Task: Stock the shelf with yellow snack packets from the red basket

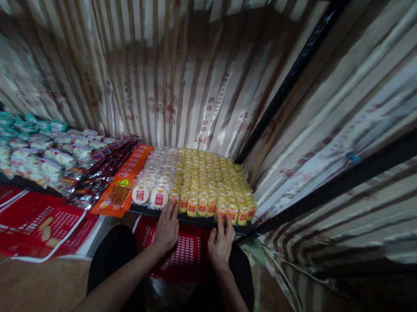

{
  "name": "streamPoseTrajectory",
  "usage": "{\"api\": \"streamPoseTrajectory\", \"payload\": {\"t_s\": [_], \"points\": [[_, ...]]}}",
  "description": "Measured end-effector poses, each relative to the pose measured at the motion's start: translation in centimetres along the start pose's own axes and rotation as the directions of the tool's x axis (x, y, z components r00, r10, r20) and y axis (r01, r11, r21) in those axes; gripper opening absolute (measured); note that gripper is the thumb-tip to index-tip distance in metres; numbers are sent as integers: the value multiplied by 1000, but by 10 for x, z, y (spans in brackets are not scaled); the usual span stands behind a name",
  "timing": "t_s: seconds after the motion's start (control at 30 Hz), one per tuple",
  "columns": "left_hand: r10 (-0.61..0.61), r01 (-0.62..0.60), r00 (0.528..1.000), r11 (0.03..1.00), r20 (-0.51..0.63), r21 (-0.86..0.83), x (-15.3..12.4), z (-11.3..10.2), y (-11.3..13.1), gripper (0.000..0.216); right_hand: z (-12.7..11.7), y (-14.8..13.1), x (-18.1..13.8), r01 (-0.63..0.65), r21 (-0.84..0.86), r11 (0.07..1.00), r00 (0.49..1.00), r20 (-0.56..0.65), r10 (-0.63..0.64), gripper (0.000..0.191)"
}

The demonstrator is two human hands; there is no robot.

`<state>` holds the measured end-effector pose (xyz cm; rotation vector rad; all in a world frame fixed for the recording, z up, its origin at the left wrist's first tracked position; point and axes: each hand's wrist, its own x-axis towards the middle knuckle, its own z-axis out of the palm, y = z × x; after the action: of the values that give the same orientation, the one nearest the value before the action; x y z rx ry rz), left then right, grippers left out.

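Rows of small yellow wrapped snack cakes [210, 179] stand packed side by side on a dark shelf [194, 219]. My left hand [166, 227] rests its fingertips at the front left corner of these rows, with the fingers stretched out. Farther right, my right hand [221, 242] touches the front packs with its fingers apart. Neither hand has lifted a pack. Left of the yellow rows are two rows of round white wrapped crackers [159, 196], close to my left hand. An orange snack bag [120, 189] lies beside them.
Dark shiny packets [99, 169] and white and green wrapped snacks [48, 147] fill the shelf to the left. A red basket [186, 247] sits below, between my knees. A red bag [43, 227] hangs at left. Pleated curtain [176, 82] and black frame bars [289, 83] enclose the shelf.
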<state>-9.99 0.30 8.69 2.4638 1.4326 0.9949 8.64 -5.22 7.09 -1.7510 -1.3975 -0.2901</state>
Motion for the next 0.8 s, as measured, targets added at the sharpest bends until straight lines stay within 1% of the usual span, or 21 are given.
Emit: {"api": "streamPoseTrajectory", "payload": {"t_s": [0.17, 0.3, 0.4, 0.47, 0.57, 0.67, 0.73, 0.8], "points": [[-4, 4, 1000, 1000, -16, -1, -3, 1, -1, 52, -3, 3, -3, 1, -4, 1000, 1000, 6, -1, 49], [40, -40, 999, 999, -15, 12, -11, -2, 4, 50, -6, 1, -5, 0, -29, 1000, 1000, 9, 0, 48], [144, -144, 988, 990, 55, 5, -14, -4, 16, 50, -7, -2, -5, 6, -46, 999, 1000, 14, -5, 48], [182, -183, 977, 983, 109, 0, -12, -3, 26, 50, -8, -3, -4, 20, -46, 999, 1000, 20, -19, 50], [151, -154, 974, 988, 172, 8, -5, 2, 38, 48, -10, -4, -3, 37, -40, 999, 998, 58, -34, 55], [123, -128, 970, 992, 212, 7, 1, 5, 43, 49, -14, -5, -2, 45, -37, 998, 990, 133, -40, 60], [125, -128, 966, 992, 227, -1, 3, 3, 45, 49, -17, -6, -1, 43, -46, 998, 985, 171, -35, 61], [129, -131, 961, 991, 243, -8, 2, -3, 48, 50, -20, -7, 1, 43, -62, 997, 983, 184, -31, 60]]}}
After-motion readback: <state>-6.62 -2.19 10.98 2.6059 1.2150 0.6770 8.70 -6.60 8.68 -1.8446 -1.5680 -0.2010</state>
